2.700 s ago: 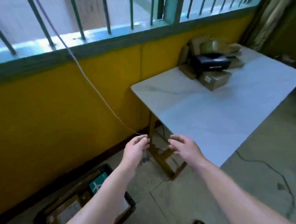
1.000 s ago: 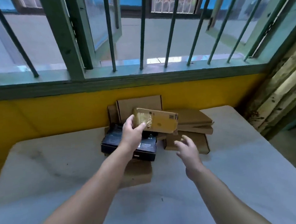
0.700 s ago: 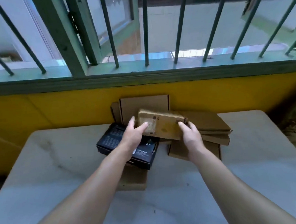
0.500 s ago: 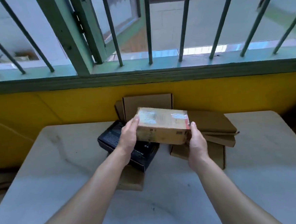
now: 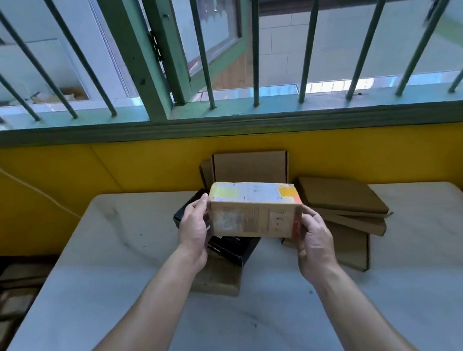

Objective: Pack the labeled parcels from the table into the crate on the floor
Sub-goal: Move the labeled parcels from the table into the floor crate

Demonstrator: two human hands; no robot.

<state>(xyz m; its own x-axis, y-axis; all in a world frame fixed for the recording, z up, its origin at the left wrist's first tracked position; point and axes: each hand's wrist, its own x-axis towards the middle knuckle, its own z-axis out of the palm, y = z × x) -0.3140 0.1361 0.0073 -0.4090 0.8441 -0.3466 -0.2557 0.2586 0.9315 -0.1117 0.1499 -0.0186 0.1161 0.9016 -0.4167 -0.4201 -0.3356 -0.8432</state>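
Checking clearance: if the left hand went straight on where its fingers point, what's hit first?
Probably the cardboard leaning against the yellow wall; the left hand, gripping the parcel, looks higher than the black box. Depth unclear.

Two hands, the left hand (image 5: 194,232) and the right hand (image 5: 316,244), are holding one parcel (image 5: 255,214). One black box (image 5: 231,250) is lying on one brown box (image 5: 216,282), on one table (image 5: 116,265). Three flat cartons (image 5: 341,197) are lying stacked on the right. Two upright cartons (image 5: 250,168) are leaning behind, the second showing only as a sliver.
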